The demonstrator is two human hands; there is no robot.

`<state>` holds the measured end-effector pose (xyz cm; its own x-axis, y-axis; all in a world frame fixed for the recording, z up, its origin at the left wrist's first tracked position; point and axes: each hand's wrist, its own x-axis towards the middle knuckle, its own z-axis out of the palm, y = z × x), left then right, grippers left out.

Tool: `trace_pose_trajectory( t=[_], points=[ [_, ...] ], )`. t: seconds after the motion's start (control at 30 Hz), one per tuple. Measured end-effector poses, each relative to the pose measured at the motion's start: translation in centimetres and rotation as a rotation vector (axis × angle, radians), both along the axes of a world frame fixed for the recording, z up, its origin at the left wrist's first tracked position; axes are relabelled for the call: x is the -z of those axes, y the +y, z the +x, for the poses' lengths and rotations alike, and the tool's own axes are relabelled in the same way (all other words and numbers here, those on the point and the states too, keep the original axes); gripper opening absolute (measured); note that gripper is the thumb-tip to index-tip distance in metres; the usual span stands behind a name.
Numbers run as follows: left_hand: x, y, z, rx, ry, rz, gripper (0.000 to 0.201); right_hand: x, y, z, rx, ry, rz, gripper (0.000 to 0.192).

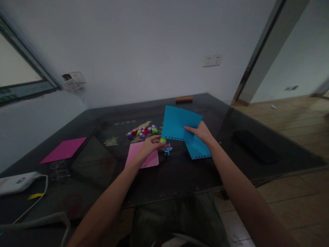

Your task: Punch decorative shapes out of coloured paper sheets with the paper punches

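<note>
In my right hand point(203, 133) I grip a blue paper sheet point(177, 120), held up off the table, with small holes punched along its lower edge. Below it lies a second blue sheet point(197, 149). My left hand point(153, 144) pinches a small green hole punch point(162, 140) close to the raised sheet's lower left corner. Under the left wrist rests pink paper point(151, 160), also with holes along its near edge. Tiny blue and pink pieces point(167, 149) sit in a small heap just right of the left fingertips.
Several purple, red and green punches point(142, 131) stand grouped behind my left hand. A magenta sheet point(64, 150), glasses point(59, 171) and a white power strip point(19, 183) with cable are at left. An orange-brown roll point(184, 99) lies at the back, a black flat object point(255, 145) at right.
</note>
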<state>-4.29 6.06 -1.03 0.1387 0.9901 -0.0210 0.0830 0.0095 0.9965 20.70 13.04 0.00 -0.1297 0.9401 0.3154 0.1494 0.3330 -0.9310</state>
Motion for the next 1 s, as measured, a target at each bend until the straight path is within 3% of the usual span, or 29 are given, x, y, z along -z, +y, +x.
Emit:
trace_pose_trajectory(
  t=[0.13,0.5,0.8,1.0],
  points=[
    [-0.1,0.0,0.0,-0.025,0.125,0.109,0.045,-0.2,0.0,0.0,0.026,0.058,0.006,0.047],
    [-0.3,-0.5,0.7,0.074,0.341,0.442,0.044,0.0,0.4,-0.1,0.150,0.129,-0.012,0.047],
    [-0.1,-0.5,0.4,0.041,0.366,0.477,0.040,0.5,0.8,0.2,0.159,0.122,0.025,0.039],
    [0.1,-0.3,0.3,-0.059,0.297,0.415,0.027,0.6,1.0,0.5,0.148,0.074,0.079,0.040]
  ],
)
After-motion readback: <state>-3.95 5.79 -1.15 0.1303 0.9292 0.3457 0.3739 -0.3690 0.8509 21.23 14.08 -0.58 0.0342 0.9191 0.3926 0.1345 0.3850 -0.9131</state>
